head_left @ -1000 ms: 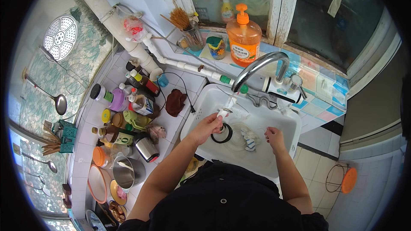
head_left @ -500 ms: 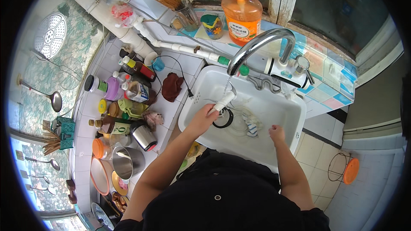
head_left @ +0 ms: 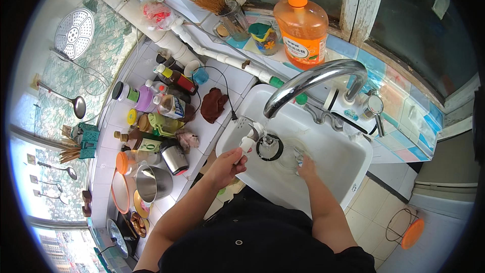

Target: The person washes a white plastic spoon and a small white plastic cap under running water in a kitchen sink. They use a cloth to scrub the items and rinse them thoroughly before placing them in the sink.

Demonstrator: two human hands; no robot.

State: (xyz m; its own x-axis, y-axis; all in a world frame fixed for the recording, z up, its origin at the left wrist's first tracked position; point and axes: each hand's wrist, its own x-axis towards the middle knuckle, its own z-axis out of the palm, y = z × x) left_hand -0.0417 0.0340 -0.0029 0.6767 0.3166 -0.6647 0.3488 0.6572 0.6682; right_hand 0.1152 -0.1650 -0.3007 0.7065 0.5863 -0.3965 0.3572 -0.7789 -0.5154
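Note:
My left hand (head_left: 226, 168) is closed around the white handle of a utensil (head_left: 248, 143) with a curved metal end, held over the sink's left side under the tap's mouth. Water runs from the chrome tap (head_left: 323, 72) near that metal end. Inside the white sink (head_left: 336, 154) my right hand (head_left: 306, 169) has its fingers closed on a bunched white cloth with blue marks (head_left: 299, 157); the fingertips are partly hidden. Between the hands, a black ring-shaped part (head_left: 269, 147) lies in the sink, beside a clear round dish or lid (head_left: 287, 159).
Bottles, jars and a steel pot (head_left: 153, 184) crowd the tiled counter on the left. A brown cloth (head_left: 213, 105) and a black plug (head_left: 234, 116) lie near the sink. An orange pump bottle (head_left: 302, 35) stands on the ledge behind. At lower right is an orange-topped wire stand (head_left: 413, 233).
My left hand has drawn the utensil a little left and nearer to me. My right hand has reached leftward into the sink and taken hold of the cloth. The view has shifted.

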